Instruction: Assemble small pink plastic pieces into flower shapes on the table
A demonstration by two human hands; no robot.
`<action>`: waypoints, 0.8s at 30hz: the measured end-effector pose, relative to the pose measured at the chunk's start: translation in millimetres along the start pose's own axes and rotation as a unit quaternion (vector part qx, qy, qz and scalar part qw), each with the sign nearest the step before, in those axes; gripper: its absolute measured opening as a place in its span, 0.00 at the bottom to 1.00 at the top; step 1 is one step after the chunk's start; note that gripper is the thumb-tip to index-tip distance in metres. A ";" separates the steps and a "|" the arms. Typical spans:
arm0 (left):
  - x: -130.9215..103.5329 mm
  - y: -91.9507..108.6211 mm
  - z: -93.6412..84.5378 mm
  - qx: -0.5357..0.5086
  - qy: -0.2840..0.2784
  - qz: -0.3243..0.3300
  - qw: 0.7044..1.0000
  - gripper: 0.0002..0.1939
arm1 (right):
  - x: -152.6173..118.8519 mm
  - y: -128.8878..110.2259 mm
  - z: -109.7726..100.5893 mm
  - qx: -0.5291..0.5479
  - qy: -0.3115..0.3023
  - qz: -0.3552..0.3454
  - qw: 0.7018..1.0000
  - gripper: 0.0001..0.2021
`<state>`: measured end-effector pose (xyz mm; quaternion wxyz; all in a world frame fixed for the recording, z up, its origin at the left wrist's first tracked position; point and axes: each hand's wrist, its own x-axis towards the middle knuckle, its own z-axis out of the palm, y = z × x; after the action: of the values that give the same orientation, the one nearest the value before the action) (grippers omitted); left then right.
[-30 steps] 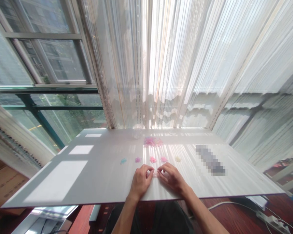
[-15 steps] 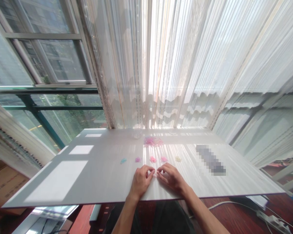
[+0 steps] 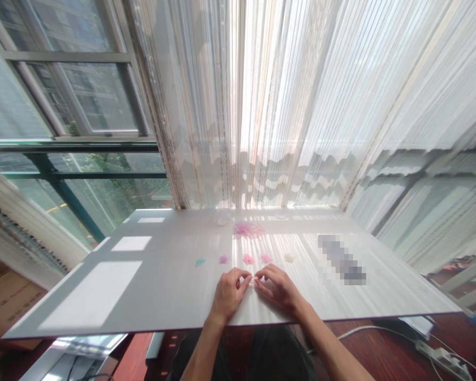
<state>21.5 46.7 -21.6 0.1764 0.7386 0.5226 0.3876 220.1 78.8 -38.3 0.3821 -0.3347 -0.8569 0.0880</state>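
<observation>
My left hand (image 3: 233, 288) and my right hand (image 3: 275, 286) rest near the front middle of the white table (image 3: 162, 296). Thumb and forefinger are pinched together on each, the tips nearly meeting. Something tiny and pale shows between them, too small to name. Just beyond the hands runs a row of small coloured clusters: teal (image 3: 200, 261), purple (image 3: 223, 259), coral pink (image 3: 248, 259), pink (image 3: 266, 258) and cream (image 3: 289, 258). Farther back lies a larger loose heap of pink and lilac pieces (image 3: 248, 229).
A clear round container (image 3: 222, 217) stands at the table's back, left of the heap. On the right lies a dark, pixelated long object (image 3: 343, 260). Sheer curtains (image 3: 262, 106) hang behind the table. A cardboard box (image 3: 11, 301) sits on the floor at left.
</observation>
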 end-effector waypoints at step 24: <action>-0.7 -2.5 0.8 -0.007 -0.009 -0.009 1.000 0.08 | 1.9 -4.0 -2.4 -0.004 0.000 0.005 1.000 0.02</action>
<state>20.4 47.2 -24.1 0.1895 0.7358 0.5254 0.3829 218.9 76.7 -33.9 0.3805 -0.3410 -0.8552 0.0862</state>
